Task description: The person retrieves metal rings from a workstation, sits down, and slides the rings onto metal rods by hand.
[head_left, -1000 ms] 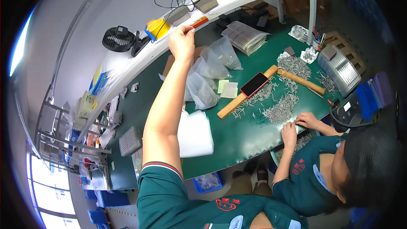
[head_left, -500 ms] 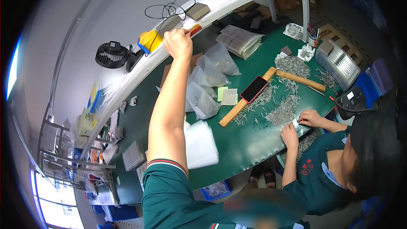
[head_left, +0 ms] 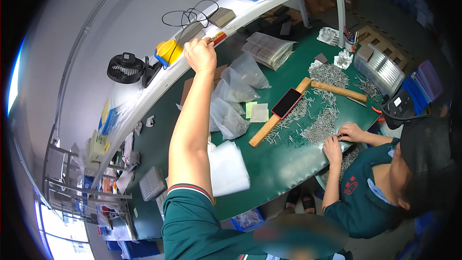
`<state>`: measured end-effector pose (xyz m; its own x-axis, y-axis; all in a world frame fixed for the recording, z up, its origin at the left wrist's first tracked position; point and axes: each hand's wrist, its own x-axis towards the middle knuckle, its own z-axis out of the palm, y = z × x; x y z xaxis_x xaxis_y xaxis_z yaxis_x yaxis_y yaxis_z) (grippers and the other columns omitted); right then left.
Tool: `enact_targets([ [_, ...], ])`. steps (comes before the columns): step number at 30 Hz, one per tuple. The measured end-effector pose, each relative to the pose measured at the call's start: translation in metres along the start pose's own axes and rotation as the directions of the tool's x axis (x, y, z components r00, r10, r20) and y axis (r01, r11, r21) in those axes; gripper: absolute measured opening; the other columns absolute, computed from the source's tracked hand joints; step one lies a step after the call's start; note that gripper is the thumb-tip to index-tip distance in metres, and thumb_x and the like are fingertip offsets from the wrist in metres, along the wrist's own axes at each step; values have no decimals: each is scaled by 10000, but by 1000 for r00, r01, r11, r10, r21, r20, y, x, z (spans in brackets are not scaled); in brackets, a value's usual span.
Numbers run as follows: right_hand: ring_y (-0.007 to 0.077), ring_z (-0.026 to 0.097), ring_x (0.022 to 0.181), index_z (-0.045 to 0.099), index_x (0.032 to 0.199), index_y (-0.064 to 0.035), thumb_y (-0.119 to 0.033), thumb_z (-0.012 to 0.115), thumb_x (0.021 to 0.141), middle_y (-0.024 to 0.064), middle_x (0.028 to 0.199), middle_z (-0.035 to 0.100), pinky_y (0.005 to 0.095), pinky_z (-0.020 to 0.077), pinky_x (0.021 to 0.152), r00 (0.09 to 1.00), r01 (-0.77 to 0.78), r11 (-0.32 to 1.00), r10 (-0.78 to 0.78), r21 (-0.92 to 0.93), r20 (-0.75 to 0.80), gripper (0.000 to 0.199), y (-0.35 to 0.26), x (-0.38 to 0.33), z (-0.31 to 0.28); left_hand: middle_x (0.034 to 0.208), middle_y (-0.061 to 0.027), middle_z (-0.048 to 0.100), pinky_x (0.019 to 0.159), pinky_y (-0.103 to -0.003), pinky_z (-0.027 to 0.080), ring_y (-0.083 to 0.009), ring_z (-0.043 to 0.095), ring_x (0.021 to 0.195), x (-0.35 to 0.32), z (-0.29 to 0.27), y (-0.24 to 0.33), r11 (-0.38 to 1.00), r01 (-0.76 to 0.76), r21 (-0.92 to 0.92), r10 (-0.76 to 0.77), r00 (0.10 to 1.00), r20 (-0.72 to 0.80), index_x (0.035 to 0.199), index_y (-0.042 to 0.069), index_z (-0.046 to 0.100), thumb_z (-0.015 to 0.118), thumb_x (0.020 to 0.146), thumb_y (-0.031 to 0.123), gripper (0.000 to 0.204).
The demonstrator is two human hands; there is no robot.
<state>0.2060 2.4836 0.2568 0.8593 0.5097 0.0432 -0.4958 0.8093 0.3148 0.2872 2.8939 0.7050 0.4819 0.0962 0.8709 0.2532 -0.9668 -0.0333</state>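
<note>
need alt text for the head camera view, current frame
A person's bare left hand is raised beside a small orange-red object along a white shelf. Below, a co-worker's hands are beside small silver metal pins heaped on a glossy green table.

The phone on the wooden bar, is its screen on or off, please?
The phone's screen appears off: it is dark, with nothing visibly lit.

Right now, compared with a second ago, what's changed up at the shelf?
Your left grip has moved up slightly, bringing it closer to the orange-red stick-shaped item at the white shelf's front edge; whether it has taken hold I can't tell. The camera view shifted a little too. The black fan stayed put, as did the smartphone on the wooden bar.
</note>
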Motion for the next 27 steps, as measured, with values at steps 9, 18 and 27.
enact_targets([
  [9, 223, 478, 998, 656, 975, -135, -224, 456, 858, 48, 996, 593, 427, 331, 881, 972, 227, -623, 187, 748, -140, 248, -10, -46, -2, 882, -64, 633, 811, -323, 427, -218, 533, 876, -52, -59, 46, 869, 46, -493, -104, 990, -91, 914, 65, 695, 675, 763, 119, 162],
  [18, 224, 510, 867, 637, 938, -110, -231, 462, 868, 70, 903, 596, 400, 368, 761, 534, -838, -523, -724, -158, -436, 224, 56, -326, 24, 835, -75, 626, 769, -331, 424, -232, 537, 832, -232, -118, 116, 600, 351, -719, 154, 831, 534, 884, 57, 686, 662, 767, 49, 120],
  [27, 225, 542, 736, 618, 902, -86, -239, 467, 878, 91, 809, 599, 374, 406, 640, -91, -932, 310, -701, -187, -707, 216, 143, -653, -20, 777, -119, 668, 708, -353, 483, -275, 627, 740, -408, -249, 181, 705, 473, -529, 507, 185, 842, 819, 77, 713, 687, 743, 178, 129],
])
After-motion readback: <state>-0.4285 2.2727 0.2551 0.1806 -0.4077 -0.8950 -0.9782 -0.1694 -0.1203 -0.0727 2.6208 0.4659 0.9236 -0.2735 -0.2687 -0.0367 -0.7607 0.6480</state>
